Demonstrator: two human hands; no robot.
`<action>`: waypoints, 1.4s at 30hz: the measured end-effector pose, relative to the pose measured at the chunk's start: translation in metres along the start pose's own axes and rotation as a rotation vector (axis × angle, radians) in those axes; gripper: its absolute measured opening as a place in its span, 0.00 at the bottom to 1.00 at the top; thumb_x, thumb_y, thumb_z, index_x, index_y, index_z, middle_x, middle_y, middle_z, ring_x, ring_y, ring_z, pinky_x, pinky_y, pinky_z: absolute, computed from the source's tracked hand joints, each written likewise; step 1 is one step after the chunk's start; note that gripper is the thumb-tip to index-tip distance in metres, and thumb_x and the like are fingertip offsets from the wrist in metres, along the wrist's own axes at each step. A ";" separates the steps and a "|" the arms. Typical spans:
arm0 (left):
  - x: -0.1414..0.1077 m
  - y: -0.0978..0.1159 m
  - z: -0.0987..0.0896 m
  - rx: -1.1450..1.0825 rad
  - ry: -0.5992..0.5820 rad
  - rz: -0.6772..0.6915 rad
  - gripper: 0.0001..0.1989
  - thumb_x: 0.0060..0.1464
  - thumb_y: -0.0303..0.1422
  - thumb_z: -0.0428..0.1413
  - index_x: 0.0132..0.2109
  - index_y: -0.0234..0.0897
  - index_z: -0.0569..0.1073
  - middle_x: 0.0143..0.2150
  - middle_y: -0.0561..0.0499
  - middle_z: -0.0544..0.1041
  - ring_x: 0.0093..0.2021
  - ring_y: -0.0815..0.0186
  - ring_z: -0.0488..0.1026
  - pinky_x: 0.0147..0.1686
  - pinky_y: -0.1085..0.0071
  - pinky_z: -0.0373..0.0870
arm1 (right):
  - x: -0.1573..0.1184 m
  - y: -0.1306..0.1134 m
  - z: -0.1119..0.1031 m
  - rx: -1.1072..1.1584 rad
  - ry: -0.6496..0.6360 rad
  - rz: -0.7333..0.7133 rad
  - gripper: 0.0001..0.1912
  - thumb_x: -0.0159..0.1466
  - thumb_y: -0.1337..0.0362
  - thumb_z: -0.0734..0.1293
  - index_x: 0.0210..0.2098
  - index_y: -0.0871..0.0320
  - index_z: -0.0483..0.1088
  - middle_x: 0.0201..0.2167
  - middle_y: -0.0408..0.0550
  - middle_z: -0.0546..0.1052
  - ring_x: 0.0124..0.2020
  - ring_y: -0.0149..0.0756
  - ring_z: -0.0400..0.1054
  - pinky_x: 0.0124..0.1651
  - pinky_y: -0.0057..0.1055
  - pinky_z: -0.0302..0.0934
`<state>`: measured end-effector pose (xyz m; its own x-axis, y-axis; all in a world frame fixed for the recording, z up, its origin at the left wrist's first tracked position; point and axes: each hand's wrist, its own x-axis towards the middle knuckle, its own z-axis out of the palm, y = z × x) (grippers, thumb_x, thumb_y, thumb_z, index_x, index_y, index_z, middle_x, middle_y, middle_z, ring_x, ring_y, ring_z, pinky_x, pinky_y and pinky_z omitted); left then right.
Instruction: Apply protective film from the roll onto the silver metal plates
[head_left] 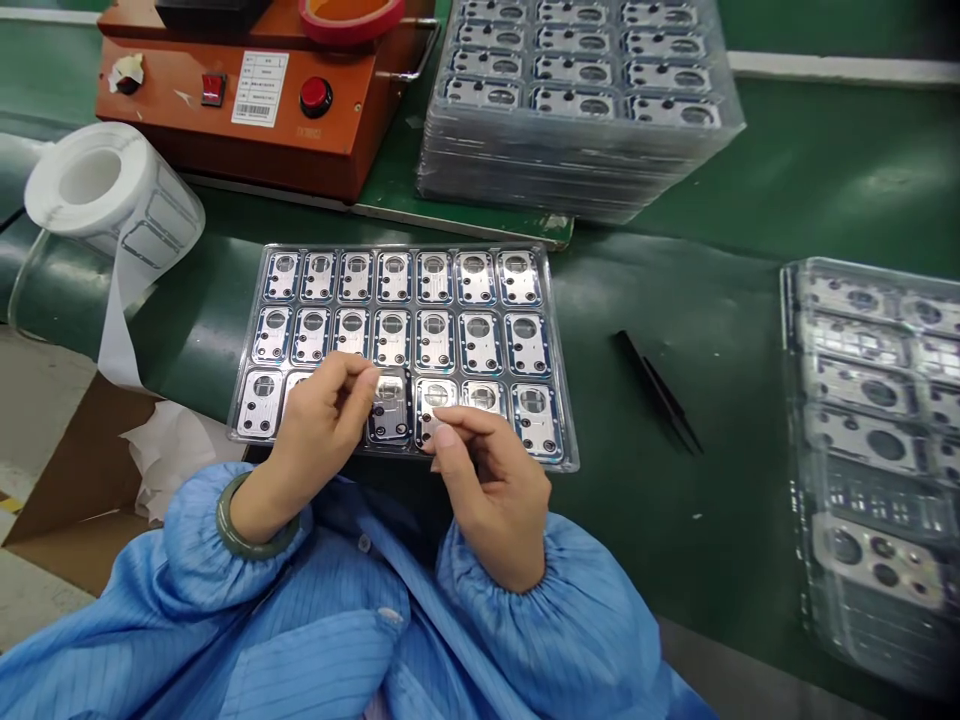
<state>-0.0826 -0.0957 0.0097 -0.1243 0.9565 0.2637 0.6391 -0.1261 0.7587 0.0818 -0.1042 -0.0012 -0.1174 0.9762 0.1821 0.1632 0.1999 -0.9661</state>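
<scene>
Pinching something with that left hand (pixel 330 430)?

I'm holding my thumb and fingertips together just above the tray, yes, but whatever is between them is too small to make out.

And what is your right hand (pixel 491 495) doing?

It's pinching the near edge of a metal plate (pixel 435 405) between thumb and forefinger, just ahead of my fingers. That plate is sitting in the front row of the clear plastic tray (pixel 571 462), which is lying directly under both hands.

How are you handling it well?

I'm touching only the edge, not the plate's face, and I'm judging that a light, slow touch is working best, since other plates are sitting just beside it.

Aren't you using the tweezers (pixel 660 390)?

No, they're lying on the green bench mat (pixel 712 250) out past my right hand, near enough if my fingers are slipping. My blue sleeves (pixel 225 560) are resting behind the tray's near edge, beneath my wrists.
</scene>
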 end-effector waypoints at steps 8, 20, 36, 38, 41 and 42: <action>-0.004 -0.008 0.011 0.372 0.002 0.145 0.06 0.60 0.31 0.51 0.38 0.34 0.70 0.34 0.47 0.68 0.36 0.64 0.66 0.35 0.67 0.67 | 0.002 0.001 0.001 -0.078 -0.038 -0.054 0.07 0.64 0.71 0.63 0.40 0.56 0.71 0.27 0.39 0.74 0.25 0.26 0.69 0.30 0.25 0.65; -0.011 -0.005 0.012 0.266 0.187 0.276 0.15 0.55 0.22 0.52 0.49 0.37 0.68 0.44 0.44 0.68 0.46 0.62 0.68 0.46 0.62 0.71 | 0.003 0.006 -0.003 -0.202 -0.084 -0.098 0.06 0.65 0.66 0.64 0.41 0.54 0.71 0.30 0.40 0.77 0.27 0.27 0.71 0.33 0.25 0.65; 0.041 -0.122 -0.137 0.801 0.694 -0.259 0.32 0.51 0.38 0.59 0.60 0.28 0.61 0.57 0.33 0.65 0.60 0.50 0.60 0.59 0.52 0.56 | 0.008 0.012 -0.003 -0.287 -0.101 -0.147 0.09 0.65 0.58 0.63 0.40 0.54 0.72 0.30 0.43 0.79 0.27 0.34 0.73 0.34 0.30 0.67; 0.052 -0.135 -0.145 0.837 0.555 -0.394 0.32 0.54 0.38 0.57 0.62 0.27 0.59 0.58 0.31 0.66 0.60 0.48 0.62 0.58 0.53 0.58 | 0.009 0.013 -0.002 -0.287 -0.089 -0.154 0.09 0.65 0.58 0.63 0.40 0.54 0.72 0.30 0.43 0.79 0.26 0.34 0.73 0.34 0.30 0.67; 0.058 -0.141 -0.145 0.833 0.444 -0.496 0.19 0.59 0.32 0.49 0.56 0.32 0.68 0.50 0.35 0.74 0.52 0.48 0.71 0.53 0.53 0.62 | 0.011 0.014 -0.002 -0.306 -0.089 -0.144 0.10 0.65 0.57 0.63 0.39 0.54 0.73 0.29 0.42 0.79 0.25 0.34 0.74 0.32 0.28 0.68; 0.057 -0.141 -0.144 0.829 0.439 -0.502 0.17 0.60 0.30 0.47 0.53 0.34 0.71 0.47 0.37 0.77 0.48 0.49 0.73 0.51 0.53 0.64 | 0.011 0.014 -0.003 -0.315 -0.089 -0.137 0.10 0.65 0.56 0.63 0.39 0.54 0.73 0.29 0.42 0.79 0.25 0.34 0.74 0.32 0.28 0.68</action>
<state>-0.2888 -0.0616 0.0037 -0.6747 0.6497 0.3503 0.7353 0.6333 0.2415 0.0854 -0.0900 -0.0124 -0.2417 0.9302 0.2762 0.4323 0.3580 -0.8276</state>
